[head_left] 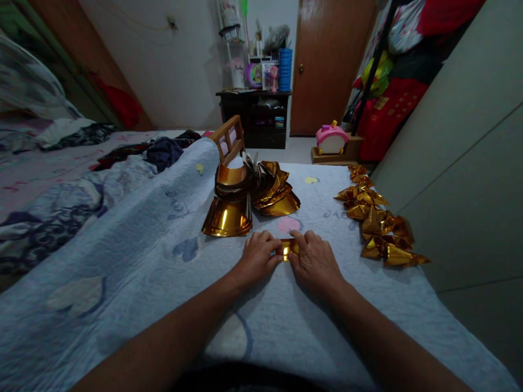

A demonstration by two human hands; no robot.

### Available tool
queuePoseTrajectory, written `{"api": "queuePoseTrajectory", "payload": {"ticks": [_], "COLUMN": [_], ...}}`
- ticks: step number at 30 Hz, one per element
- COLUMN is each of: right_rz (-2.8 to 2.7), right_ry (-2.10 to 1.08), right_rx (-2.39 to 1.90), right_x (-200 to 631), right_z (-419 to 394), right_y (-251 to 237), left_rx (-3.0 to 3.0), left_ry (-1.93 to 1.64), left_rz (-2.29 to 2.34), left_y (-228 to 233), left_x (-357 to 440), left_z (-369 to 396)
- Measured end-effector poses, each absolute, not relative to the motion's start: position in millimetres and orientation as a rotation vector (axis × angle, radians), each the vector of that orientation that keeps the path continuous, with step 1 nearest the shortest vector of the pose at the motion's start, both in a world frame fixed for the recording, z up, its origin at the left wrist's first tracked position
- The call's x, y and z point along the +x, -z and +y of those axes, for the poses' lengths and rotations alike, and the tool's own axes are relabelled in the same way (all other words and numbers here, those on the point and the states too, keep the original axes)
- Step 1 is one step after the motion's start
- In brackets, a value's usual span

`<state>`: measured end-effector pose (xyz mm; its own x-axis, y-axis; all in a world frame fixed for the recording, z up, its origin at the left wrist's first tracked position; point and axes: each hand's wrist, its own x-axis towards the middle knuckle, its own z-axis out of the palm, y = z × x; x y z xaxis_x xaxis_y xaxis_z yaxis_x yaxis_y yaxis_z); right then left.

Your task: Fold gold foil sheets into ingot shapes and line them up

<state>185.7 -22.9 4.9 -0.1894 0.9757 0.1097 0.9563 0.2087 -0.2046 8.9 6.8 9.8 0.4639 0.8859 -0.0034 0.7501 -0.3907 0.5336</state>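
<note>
My left hand point(258, 255) and my right hand point(314, 260) lie side by side on a pale blue quilt point(134, 256), both pressing down on one small piece of gold foil paper point(288, 249). Only a strip of the paper shows between the fingertips; the hands cover the rest of it. Just beyond my left hand stands a curled stack of gold foil sheets point(229, 209), with a fanned bunch of more sheets point(274, 191) behind it. To the right, a row of several folded gold pieces point(379, 223) runs along the quilt's edge.
A wooden chair back point(229, 139) rises behind the stacks. Rumpled bedding and clothes point(81, 158) lie at the left. A pale cabinet wall point(469, 179) bounds the right side. Further off stand a dark shelf unit point(256, 117), a brown door point(327, 60) and a pink toy point(330, 139).
</note>
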Motion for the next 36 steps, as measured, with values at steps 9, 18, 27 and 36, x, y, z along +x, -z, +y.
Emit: {"api": "queuePoseTrajectory", "payload": {"ticks": [9, 18, 27, 36], "right_rz": [-2.318, -2.415, -2.138, -2.439], "right_ry": [-0.130, -0.249, -0.354, -0.382], "right_rx": [-1.944, -1.938, -1.609, -1.341], "right_x": [217.8, 233.6, 243.4, 217.9], "right_z": [-16.9, -12.0, -3.8, -11.0], "right_y": [-7.0, -12.2, -11.7, -12.6], "left_rx": [2.239, 2.233, 2.242, 2.290], "left_ry": [-0.364, -0.371, -0.414, -0.408], "left_rz": [1.368, 1.346, 1.291, 1.290], "left_y": [-14.6, -15.2, -14.0, -12.5], "left_x": [9.2, 8.4, 6.8, 6.0], "left_z": [7.0, 6.5, 7.9, 7.0]}}
